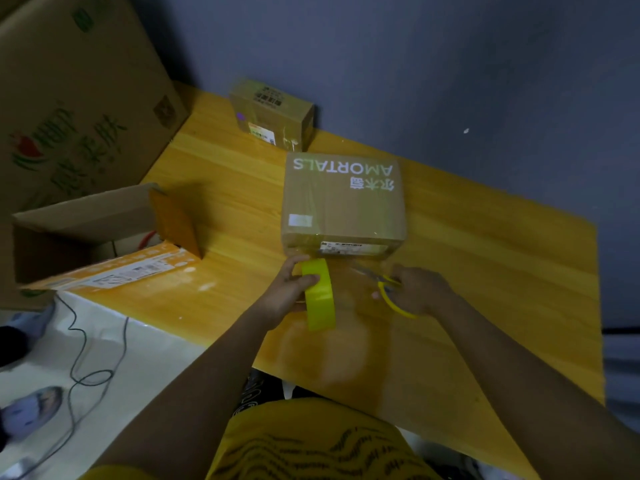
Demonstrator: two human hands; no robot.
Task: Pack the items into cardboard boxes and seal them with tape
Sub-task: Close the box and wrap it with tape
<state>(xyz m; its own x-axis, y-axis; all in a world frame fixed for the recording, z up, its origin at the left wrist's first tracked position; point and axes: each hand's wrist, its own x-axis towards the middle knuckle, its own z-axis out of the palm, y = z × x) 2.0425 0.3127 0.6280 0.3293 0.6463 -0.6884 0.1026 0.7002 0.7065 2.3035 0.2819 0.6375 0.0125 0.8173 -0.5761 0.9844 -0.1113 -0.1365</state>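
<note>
Left hand [289, 292] grips yellow tape roll [318, 294], clear strip stretched to closed cardboard box [343, 206] on glossy wooden surface [485, 271]. Right hand [414, 291] grips yellow-handled scissors [388, 287] at strip.

On the table [485, 271], the closed box [343, 202] sits centre, a smaller box [272, 114] behind it, an open box [104, 244] left

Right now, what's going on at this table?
A person is sealing the closed cardboard box on the wooden table. The left hand grips a yellow tape roll held against the box's near side. The right hand holds yellow-handled scissors pointed at the clear strip running from roll to box. A smaller taped box sits behind, an open box to the left.
</note>
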